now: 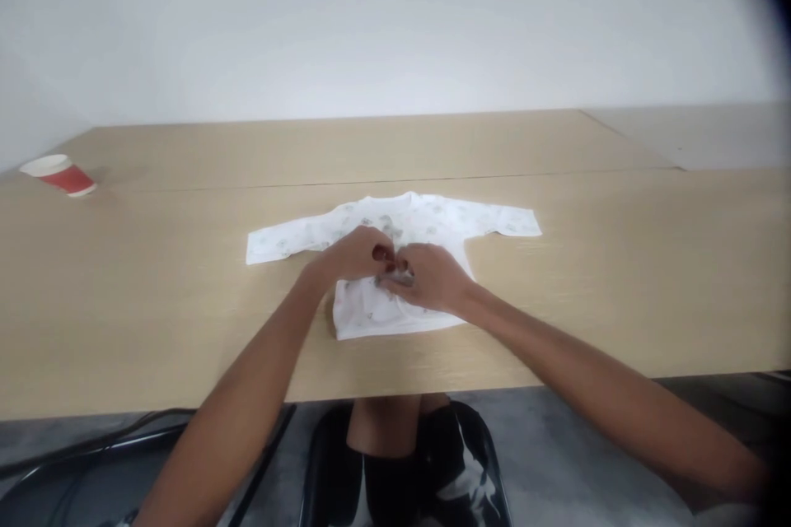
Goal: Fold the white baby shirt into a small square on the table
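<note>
Lying flat on the wood-grain table (630, 280), the white, printed long-sleeved shirt (429, 222) points its neckline (390, 199) away, long axis running sideways, sleeve to sleeve; left hand (362, 253) and right hand (436, 276) pinch its front.

A red and white cup (67, 177) is on the left side of the big light brown table (618, 263), and a thin dark line (346, 183) runs across the table top. Behind the table is a plain white wall (395, 25). Down below there is a gray floor (549, 445), with a shiny black chair (86, 478) at the left and another black seat (325, 449) near the middle, by the table's front edge.
</note>
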The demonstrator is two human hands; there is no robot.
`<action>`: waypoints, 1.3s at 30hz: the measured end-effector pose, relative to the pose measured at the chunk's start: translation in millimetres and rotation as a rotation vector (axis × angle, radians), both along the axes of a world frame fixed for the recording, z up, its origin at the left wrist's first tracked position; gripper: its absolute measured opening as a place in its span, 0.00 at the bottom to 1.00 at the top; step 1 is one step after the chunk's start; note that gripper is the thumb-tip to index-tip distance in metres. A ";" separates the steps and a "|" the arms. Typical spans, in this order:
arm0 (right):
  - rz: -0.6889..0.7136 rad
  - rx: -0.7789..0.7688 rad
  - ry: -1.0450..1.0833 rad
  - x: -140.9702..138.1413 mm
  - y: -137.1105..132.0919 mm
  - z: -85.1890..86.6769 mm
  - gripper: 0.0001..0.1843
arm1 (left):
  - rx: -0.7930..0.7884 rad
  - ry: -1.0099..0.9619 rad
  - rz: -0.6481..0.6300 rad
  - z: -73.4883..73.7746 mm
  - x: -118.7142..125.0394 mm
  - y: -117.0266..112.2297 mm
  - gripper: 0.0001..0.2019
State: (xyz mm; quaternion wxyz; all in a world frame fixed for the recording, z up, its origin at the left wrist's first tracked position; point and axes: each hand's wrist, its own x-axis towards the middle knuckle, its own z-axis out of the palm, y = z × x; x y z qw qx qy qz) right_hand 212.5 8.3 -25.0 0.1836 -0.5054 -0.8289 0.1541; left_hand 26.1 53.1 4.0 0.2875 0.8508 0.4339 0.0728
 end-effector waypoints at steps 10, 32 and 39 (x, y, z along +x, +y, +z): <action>-0.131 -0.047 -0.069 3.2 3.1 10.9 0.21 | 0.022 -0.111 -0.020 -8.8 5.3 2.0 0.19; 0.140 -0.215 0.181 44.7 31.7 11.9 0.06 | 0.058 -0.196 0.147 -14.5 31.8 -14.5 0.07; 0.167 -0.207 0.240 43.8 30.9 14.3 0.08 | -0.015 -0.185 0.187 -10.9 29.4 -15.1 0.07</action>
